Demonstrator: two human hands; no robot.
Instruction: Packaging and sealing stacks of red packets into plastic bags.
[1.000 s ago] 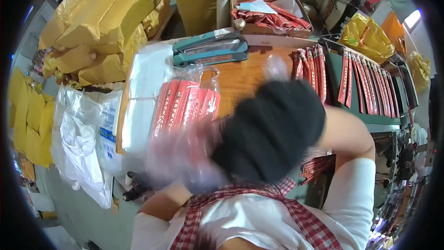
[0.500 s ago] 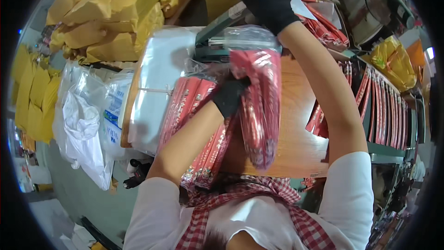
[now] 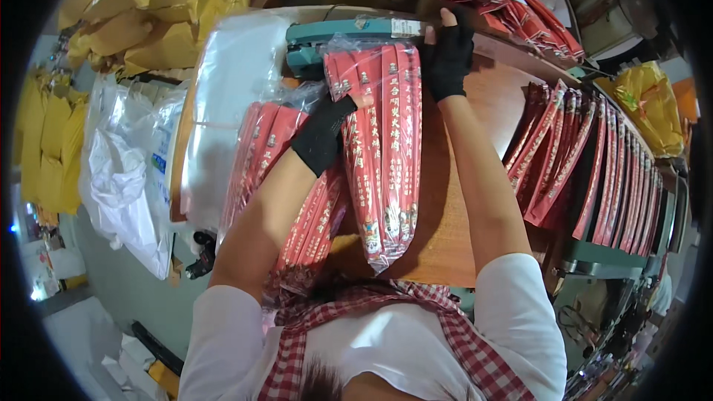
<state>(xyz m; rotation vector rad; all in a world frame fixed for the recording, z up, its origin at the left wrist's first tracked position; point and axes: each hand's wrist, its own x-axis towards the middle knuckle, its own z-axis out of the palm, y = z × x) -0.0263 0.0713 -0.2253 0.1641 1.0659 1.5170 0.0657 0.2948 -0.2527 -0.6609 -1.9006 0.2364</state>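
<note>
A clear plastic bag of long red sleeves (image 3: 385, 156) lies at the middle of the table, its mouth at the jaw of a green bag sealer (image 3: 349, 30). My left hand (image 3: 324, 134), in a black glove with bare fingertips, grips the bag's left edge near the top. My right hand (image 3: 448, 59), gloved alike, is closed round the right end of the sealer's arm, which is down across the bag's mouth. Under my left forearm lie more bagged red sleeves (image 3: 256, 137), partly hidden. A stack of clear plastic bags (image 3: 232, 59) sits left of the sealer.
Red sleeves stand in a row in a dark rack (image 3: 616, 178) at the right. A box of red sleeves (image 3: 512, 4) is at the back right. Yellow parcels (image 3: 148, 7) pile up at the back left; white plastic bags (image 3: 122, 171) hang beside the wooden table (image 3: 445, 245).
The sealer's arm has come down from its raised position with my right hand, which moved toward me. The bag now lies flat under it, still in my left hand, which shifted left and up.
</note>
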